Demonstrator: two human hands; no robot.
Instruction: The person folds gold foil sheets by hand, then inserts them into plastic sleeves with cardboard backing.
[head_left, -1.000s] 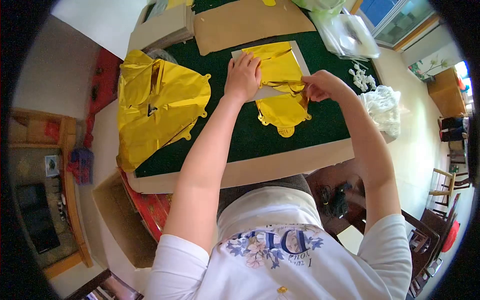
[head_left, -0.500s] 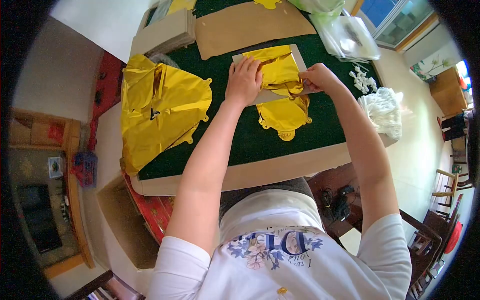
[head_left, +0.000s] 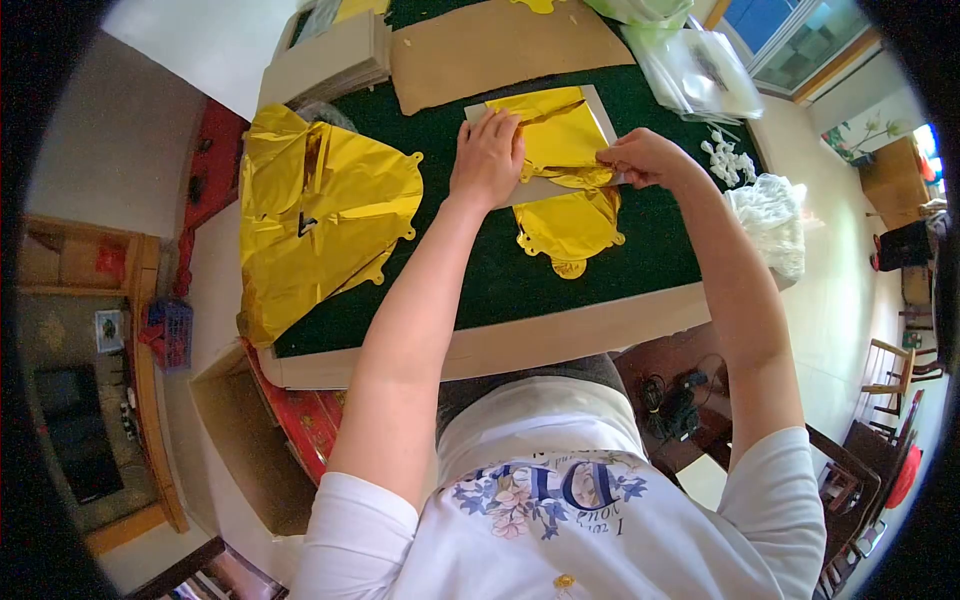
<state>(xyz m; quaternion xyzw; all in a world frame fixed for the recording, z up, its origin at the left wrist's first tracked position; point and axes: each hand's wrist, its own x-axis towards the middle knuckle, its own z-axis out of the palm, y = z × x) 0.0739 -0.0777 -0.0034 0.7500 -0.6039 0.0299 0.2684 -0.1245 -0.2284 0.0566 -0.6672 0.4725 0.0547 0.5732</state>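
A gold foil sheet point(head_left: 558, 138) lies folded over a grey card point(head_left: 600, 112) on the dark green table surface. Its lower part, with rounded tabs, hangs past the card's near edge onto the green. My left hand point(head_left: 488, 158) rests flat on the left side of the foil and card, fingers extended. At the card's right edge, my right hand point(head_left: 640, 158) pinches the edge of the gold foil between thumb and fingers. A larger, creased gold foil piece point(head_left: 340, 205) lies to the left of my left hand.
A stack of grey cards point(head_left: 335, 68) stands at the back left. Brown cardboard point(head_left: 510, 50) lies behind the foil. Clear plastic bags point(head_left: 695, 75), small white pieces point(head_left: 728, 158) and a white plastic bundle point(head_left: 768, 215) line the right side.
The foil on the card has been drawn out flatter and wider toward the right. My right hand stays at its right edge; my left hand has barely moved.
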